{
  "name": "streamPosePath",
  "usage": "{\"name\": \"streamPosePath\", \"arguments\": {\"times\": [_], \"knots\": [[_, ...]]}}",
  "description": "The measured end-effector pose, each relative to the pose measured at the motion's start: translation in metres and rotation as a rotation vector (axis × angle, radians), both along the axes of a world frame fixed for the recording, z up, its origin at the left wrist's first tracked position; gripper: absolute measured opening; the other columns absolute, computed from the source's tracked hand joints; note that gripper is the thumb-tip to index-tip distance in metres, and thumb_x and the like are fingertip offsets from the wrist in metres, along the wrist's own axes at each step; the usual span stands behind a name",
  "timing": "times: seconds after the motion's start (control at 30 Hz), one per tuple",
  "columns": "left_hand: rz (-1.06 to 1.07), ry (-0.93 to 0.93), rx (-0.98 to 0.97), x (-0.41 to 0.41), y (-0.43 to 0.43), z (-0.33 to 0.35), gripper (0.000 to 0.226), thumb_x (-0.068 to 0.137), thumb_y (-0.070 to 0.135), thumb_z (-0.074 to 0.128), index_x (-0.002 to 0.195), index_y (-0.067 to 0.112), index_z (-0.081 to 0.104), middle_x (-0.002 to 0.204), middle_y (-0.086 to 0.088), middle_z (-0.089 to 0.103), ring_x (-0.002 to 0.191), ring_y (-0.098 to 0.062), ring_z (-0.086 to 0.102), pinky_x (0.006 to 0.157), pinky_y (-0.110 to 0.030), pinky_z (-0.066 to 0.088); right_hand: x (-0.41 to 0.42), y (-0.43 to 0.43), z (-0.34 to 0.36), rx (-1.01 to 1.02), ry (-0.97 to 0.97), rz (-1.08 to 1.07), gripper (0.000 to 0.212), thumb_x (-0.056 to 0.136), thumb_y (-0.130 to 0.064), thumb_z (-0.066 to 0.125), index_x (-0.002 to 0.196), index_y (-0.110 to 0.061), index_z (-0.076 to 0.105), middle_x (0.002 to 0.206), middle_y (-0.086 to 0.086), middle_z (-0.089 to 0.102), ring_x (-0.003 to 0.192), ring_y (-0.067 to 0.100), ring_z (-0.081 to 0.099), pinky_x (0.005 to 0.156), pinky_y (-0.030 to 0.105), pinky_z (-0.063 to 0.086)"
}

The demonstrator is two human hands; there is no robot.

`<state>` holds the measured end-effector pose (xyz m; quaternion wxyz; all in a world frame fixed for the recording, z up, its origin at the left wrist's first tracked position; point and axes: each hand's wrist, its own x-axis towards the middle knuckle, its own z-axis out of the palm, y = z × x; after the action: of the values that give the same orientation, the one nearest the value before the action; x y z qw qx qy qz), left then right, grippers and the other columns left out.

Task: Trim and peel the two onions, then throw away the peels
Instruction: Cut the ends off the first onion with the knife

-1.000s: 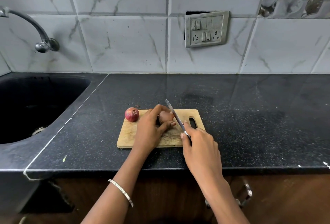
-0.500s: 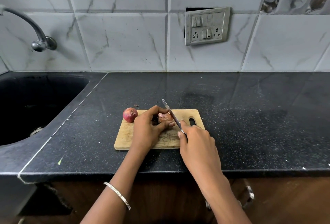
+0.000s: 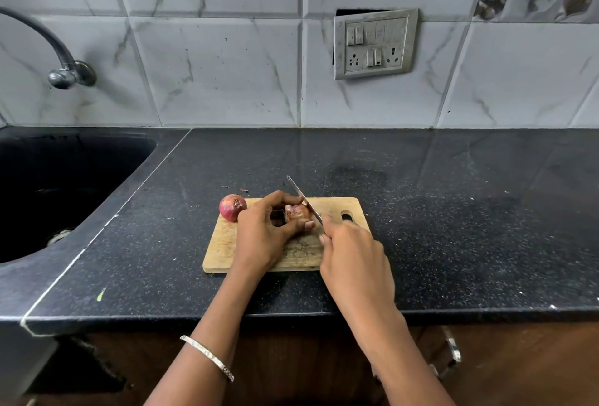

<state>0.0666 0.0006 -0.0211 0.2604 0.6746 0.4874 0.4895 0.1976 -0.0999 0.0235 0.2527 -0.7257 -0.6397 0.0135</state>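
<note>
At frame centre on the cutting board (image 3: pixel 330 208), the left hand (image 3: pixel 262 237) pinches the first onion (image 3: pixel 296 212) while the right hand (image 3: pixel 353 253), fingers wrapped, sets the knife (image 3: pixel 303 198) against its end; the second onion (image 3: pixel 232 207) sits at the board's upper-left corner, and both look firm, round, roll-prone and best gripped across the sides.

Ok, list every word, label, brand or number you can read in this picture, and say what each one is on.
None: no readable text shows anywhere.
Switch and socket plate: only switches and socket holes, no lettering visible.
Knife: any mark on the blade is too small to tell.
Cutting board, bangle, tap, wall tiles: no print or logo seen.
</note>
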Motion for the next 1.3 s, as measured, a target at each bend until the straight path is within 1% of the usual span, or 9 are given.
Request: {"name": "streamPosePath", "arguments": {"times": [0.1, 0.2, 0.33, 0.43, 0.57, 0.7, 0.83, 1.1, 1.3], "knots": [[0.01, -0.004, 0.008, 0.0, -0.001, 0.0, 0.041, 0.064, 0.037, 0.092, 0.1, 0.027, 0.076, 0.086, 0.011, 0.077, 0.081, -0.009, 0.073, 0.08, -0.04, 0.061, -0.007, 0.011, 0.005, -0.003, -0.001, 0.011, 0.034, 0.105, -0.022, 0.047, 0.138, -0.027, 0.053, 0.12, -0.001, 0.063, 0.105, 0.026, 0.066, 0.074, 0.036, 0.049], [0.025, -0.001, 0.015, 0.002, 0.0, 0.001, 0.041, 0.064, 0.038, 0.093, 0.1, 0.028, 0.075, 0.083, 0.009, 0.076, 0.08, -0.013, 0.073, 0.077, -0.042, 0.06, -0.003, 0.005, 0.0, -0.002, 0.012, 0.01, 0.033, 0.105, -0.024, 0.046, 0.137, -0.028, 0.053, 0.117, -0.003, 0.063, 0.104, 0.026, 0.066, 0.074, 0.037, 0.05], [0.019, 0.009, 0.017, 0.001, 0.0, 0.001, 0.041, 0.063, 0.04, 0.093, 0.099, 0.03, 0.075, 0.082, 0.01, 0.076, 0.08, -0.014, 0.073, 0.077, -0.042, 0.06, 0.004, -0.016, -0.009, -0.007, 0.041, 0.002, 0.039, 0.106, -0.03, 0.045, 0.145, -0.033, 0.048, 0.117, -0.008, 0.062, 0.103, 0.022, 0.066, 0.07, 0.032, 0.046], [0.002, 0.009, 0.009, 0.0, -0.001, 0.002, 0.04, 0.063, 0.037, 0.093, 0.098, 0.029, 0.075, 0.083, 0.013, 0.076, 0.081, -0.008, 0.073, 0.079, -0.038, 0.061, 0.004, -0.007, -0.004, -0.019, 0.069, -0.012, 0.038, 0.105, -0.029, 0.048, 0.143, -0.032, 0.052, 0.119, -0.004, 0.065, 0.107, 0.026, 0.065, 0.069, 0.031, 0.039], [0.007, 0.002, 0.01, 0.0, -0.003, 0.003, 0.038, 0.065, 0.03, 0.094, 0.098, 0.026, 0.075, 0.084, 0.013, 0.076, 0.08, -0.002, 0.072, 0.08, -0.036, 0.061, -0.007, 0.014, 0.007, -0.039, 0.056, -0.002, 0.031, 0.105, -0.025, 0.048, 0.134, -0.028, 0.058, 0.118, 0.004, 0.065, 0.107, 0.031, 0.064, 0.074, 0.038, 0.047], [0.014, -0.005, 0.004, 0.001, -0.002, 0.003, 0.04, 0.063, 0.036, 0.094, 0.097, 0.028, 0.076, 0.084, 0.012, 0.076, 0.081, -0.005, 0.072, 0.081, -0.037, 0.061, 0.0, 0.001, 0.001, -0.032, 0.043, 0.002, 0.032, 0.104, -0.026, 0.048, 0.135, -0.031, 0.056, 0.114, -0.001, 0.065, 0.104, 0.028, 0.065, 0.068, 0.035, 0.043], [-0.001, 0.002, -0.007, 0.0, -0.001, 0.003, 0.04, 0.061, 0.037, 0.094, 0.097, 0.03, 0.076, 0.085, 0.013, 0.076, 0.083, -0.003, 0.072, 0.084, -0.036, 0.061, 0.006, -0.023, -0.007, -0.034, 0.06, -0.019, 0.041, 0.105, -0.03, 0.047, 0.146, -0.035, 0.047, 0.119, -0.008, 0.064, 0.107, 0.023, 0.065, 0.071, 0.031, 0.043], [-0.006, -0.013, -0.02, -0.001, -0.001, 0.001, 0.041, 0.061, 0.039, 0.094, 0.096, 0.03, 0.075, 0.085, 0.011, 0.077, 0.083, -0.006, 0.073, 0.082, -0.04, 0.061, -0.004, 0.009, 0.006, -0.079, 0.05, -0.022, 0.027, 0.103, -0.024, 0.051, 0.128, -0.028, 0.06, 0.113, 0.003, 0.065, 0.103, 0.031, 0.065, 0.066, 0.034, 0.041], [-0.007, -0.001, -0.015, 0.0, -0.001, 0.001, 0.04, 0.061, 0.035, 0.095, 0.096, 0.029, 0.075, 0.085, 0.011, 0.076, 0.083, -0.007, 0.073, 0.082, -0.04, 0.061, 0.005, -0.018, -0.001, -0.086, 0.06, -0.039, 0.039, 0.104, -0.029, 0.049, 0.142, -0.036, 0.051, 0.122, -0.003, 0.066, 0.109, 0.026, 0.064, 0.07, 0.029, 0.039]]}}
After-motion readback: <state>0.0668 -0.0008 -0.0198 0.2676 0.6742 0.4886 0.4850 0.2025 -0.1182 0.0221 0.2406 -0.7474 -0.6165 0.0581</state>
